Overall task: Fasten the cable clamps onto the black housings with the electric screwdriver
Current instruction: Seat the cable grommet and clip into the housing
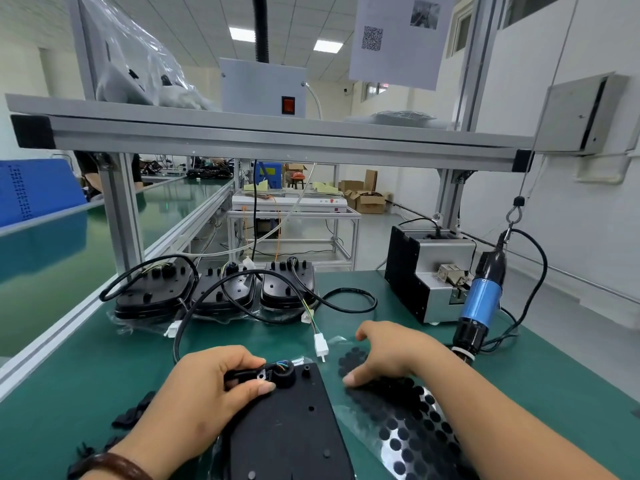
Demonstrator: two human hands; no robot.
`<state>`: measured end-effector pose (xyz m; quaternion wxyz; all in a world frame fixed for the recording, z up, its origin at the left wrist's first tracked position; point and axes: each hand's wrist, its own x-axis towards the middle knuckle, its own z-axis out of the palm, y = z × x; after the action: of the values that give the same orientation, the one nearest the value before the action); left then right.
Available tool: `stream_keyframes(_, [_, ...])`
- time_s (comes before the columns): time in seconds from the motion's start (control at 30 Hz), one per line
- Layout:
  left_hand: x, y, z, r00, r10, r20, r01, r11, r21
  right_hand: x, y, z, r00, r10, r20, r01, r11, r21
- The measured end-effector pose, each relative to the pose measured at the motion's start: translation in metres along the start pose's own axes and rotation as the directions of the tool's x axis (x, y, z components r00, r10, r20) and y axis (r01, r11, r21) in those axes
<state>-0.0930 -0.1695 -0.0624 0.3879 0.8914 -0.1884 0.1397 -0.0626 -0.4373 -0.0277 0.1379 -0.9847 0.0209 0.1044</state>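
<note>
– Black plastic nearest of all: is that the housing [291,434] being worked on?
– Yes. It lies flat under the left hand [204,389], its far end between the two hands. Thumb and forefinger are curled tight, pinching the small cable clamp [261,376] down over the cable [235,375] beside the round boss. I judge that this keeps the clamp over its screw hole. Some loose black bits [131,414] lie just left of that hand.
– And the right hand [391,355]?
– Spread loose, holding nothing that I can see. Its fingertips rest on a clear sheet of round black pads [412,434] just right of the housing.
– So no screw is going in?
– Not yet, by the look of it. A white connector [320,344] lies between the hands, a little beyond them. Further off, to the right of the right hand, the electric screwdriver [481,299] hangs untouched from its hook, probably so that hand can pull it straight down. The screw feeder [422,271] stands just beside it, handy for picking up a screw.
– Anything past that?
– Three more housings [221,289] sit in a row well beyond both hands, cables trailing back. I cannot tell whether their clamps are fitted.
</note>
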Motion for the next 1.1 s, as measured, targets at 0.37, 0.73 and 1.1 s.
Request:
stream_keyframes(0.37, [-0.001, 0.000, 0.001, 1.000, 0.000, 0.004, 0.000, 1.000, -0.019, 0.004, 0.035, -0.045, 0.950, 0.160, -0.267, -0.030, 0.900, 0.434])
stream_keyframes(0.73, [0.000, 0.000, 0.001, 1.000, 0.003, 0.009, -0.003, 1.000, -0.027, 0.022, 0.041, -0.014, 0.914, 0.161, -0.373, -0.205, 0.976, -0.080])
stream_keyframes(1.1, [0.000, 0.001, 0.000, 1.000, 0.014, -0.006, -0.014, 1.000, -0.014, -0.015, 0.003, -0.005, 0.967, -0.255, -0.002, 0.254, 0.966, -0.055])
